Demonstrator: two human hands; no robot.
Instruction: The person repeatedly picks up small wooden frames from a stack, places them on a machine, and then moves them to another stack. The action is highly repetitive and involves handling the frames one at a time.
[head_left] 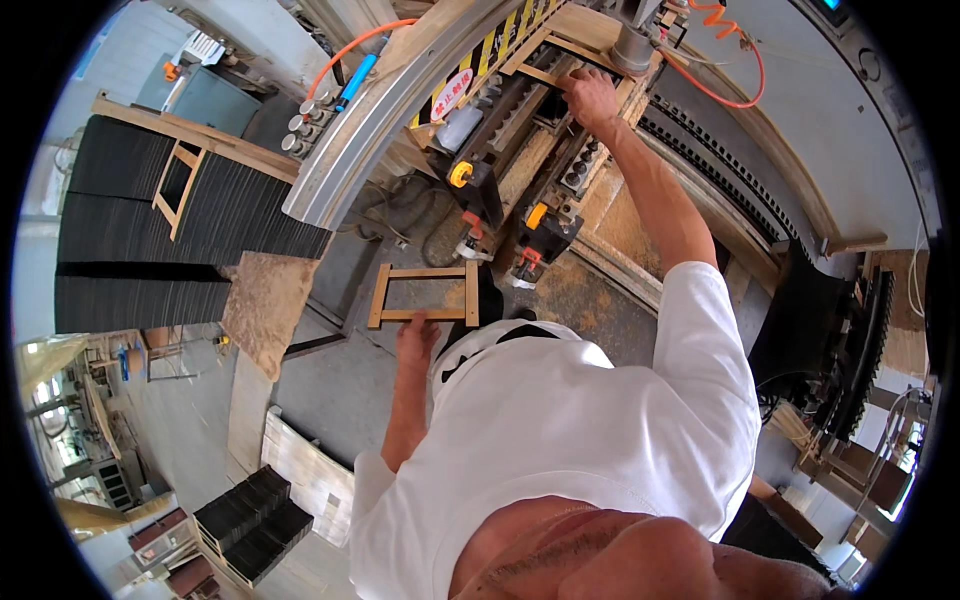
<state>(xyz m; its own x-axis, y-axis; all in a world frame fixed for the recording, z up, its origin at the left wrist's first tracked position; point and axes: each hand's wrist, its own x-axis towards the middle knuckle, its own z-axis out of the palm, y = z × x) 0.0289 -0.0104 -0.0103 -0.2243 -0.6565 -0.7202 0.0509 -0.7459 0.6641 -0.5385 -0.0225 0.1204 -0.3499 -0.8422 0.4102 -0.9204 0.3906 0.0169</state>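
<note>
Low in front of my body, my left hand is closed around the near bar of a small rectangular wooden frame. That frame has two longer side bars whose ends stick out past the crossbars, and its middle is open. My right arm reaches far forward into a machine. There my right hand grips the edge of a second wooden frame, which rests on the machine bed beneath a grey cylinder. Its fingertips are partly hidden.
Yellow knobs and red-orange clamps sit on the machine's near end. A curved metal rail arches at the left, beside dark stacks with another wooden frame leaning on them. Sawdust covers the bed and floor. Orange hoses hang at the back.
</note>
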